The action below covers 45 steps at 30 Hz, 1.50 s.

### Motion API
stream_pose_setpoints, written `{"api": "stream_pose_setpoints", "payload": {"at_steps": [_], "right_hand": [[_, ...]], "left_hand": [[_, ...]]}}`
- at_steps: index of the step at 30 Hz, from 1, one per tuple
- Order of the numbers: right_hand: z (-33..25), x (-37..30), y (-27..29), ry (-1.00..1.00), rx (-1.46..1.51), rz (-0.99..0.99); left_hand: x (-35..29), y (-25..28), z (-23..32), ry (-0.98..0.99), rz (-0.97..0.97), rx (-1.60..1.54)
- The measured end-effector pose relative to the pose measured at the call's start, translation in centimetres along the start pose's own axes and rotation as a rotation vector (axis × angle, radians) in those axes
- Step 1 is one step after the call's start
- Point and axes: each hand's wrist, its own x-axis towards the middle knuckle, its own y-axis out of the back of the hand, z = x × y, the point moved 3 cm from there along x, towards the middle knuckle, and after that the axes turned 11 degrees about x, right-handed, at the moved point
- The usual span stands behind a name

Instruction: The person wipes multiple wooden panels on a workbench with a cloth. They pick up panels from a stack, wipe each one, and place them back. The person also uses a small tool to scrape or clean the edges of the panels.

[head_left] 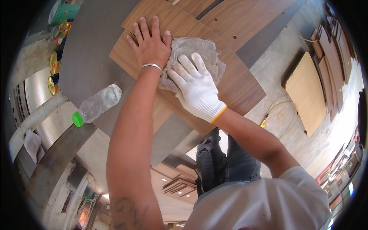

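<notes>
Grey crumpled cloth [191, 46] lies under our flattened white-gloved right hand [195, 83], just right of our bare, spread left hand [152, 49].

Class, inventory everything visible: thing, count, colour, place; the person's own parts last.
Cloth: one, grey, under right hand
Wood-grain panels: several, brown, under cloth
Sheeting: count unclear, grey, beneath panels
Plastic bottle: one, clear, green-capped, left
Cans: at least three, yellow and dark, upper left
Loose board: one, tan, right
Stacked boards: several, brown, far right
Cable or hose: one, yellow, right
Edge clutter: uncountable, mixed, blurred
Jeans: one pair, dark, lower centre
Shirt: one, pale, bottom
Left hand: one, bare, on panels
Right hand: one, white-gloved, on cloth
</notes>
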Motion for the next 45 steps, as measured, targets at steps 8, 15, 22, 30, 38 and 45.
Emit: {"api": "stream_pose_setpoints", "payload": {"at_steps": [8,15,22,30,38,45], "right_hand": [[-1.1,-14.7,5.6,-0.107,-0.012,-0.215],[-5.1,-16.5,-1.6,0.274,0.228,-0.430],[-3.2,-17.4,1.9,0.129,0.246,-0.373],[-4.2,-16.5,-0.9,0.154,0.201,-0.334],[-5.2,-13.3,-0.4,0.037,0.252,-0.334],[-3.9,-2.4,-3.3,0.400,0.272,-0.376]], "left_hand": [[-0.4,0.9,-0.1,0.009,-0.028,-0.016],[-0.3,0.8,0.1,0.009,-0.038,-0.018],[-0.4,0.6,-0.4,0.000,-0.023,-0.013],[-0.1,0.7,0.1,0.004,-0.013,-0.004],[-0.6,0.7,-0.3,0.015,-0.005,-0.006],[0.0,0.9,-0.5,0.051,-0.058,0.012]]}}
